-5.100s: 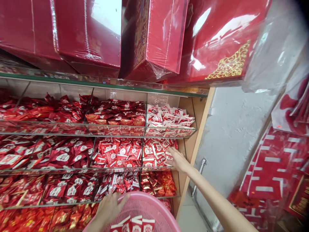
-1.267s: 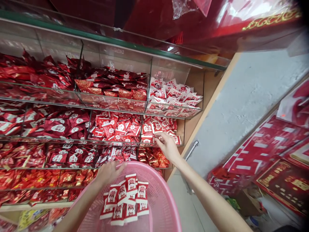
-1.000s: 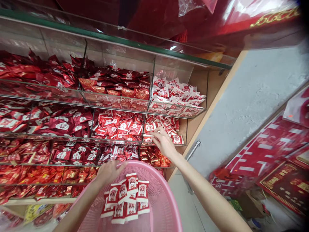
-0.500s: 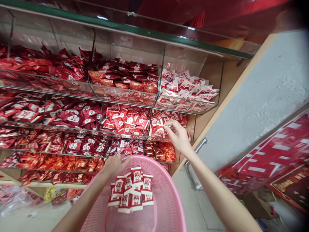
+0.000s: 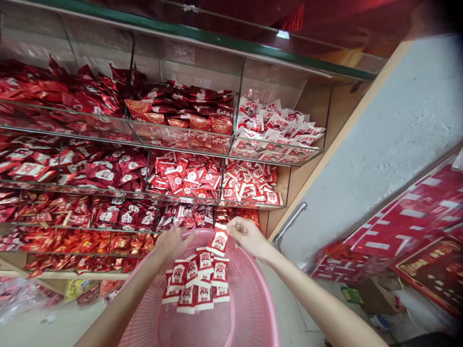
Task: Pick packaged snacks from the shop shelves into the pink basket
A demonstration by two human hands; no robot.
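Observation:
A red and white candy packet point(image 5: 219, 239) is pinched between the fingertips of my right hand point(image 5: 248, 236), over the back rim of a pink plastic basket point(image 5: 258, 294). Inside the basket lies a small pile of similar red and white packets point(image 5: 204, 295). My left hand point(image 5: 172, 243) is closed on the basket's back left rim, its fingers partly hidden. Behind the basket, the compartment at the right of the second shelf row holds matching red and white packets point(image 5: 249, 185).
Glass-fronted shelves hold dark red packets point(image 5: 104, 173), orange-red packets point(image 5: 72, 243) and white packets point(image 5: 278, 127). A green-edged glass shelf point(image 5: 217, 38) crosses above. At right stand a grey wall point(image 5: 390, 130) and red printed packaging point(image 5: 408, 217). Plastic bags lie at lower left.
My right hand has come down from the right compartment of the second shelf row to the basket's back rim with a packet. My left hand stays at the rim. The view has shifted slightly.

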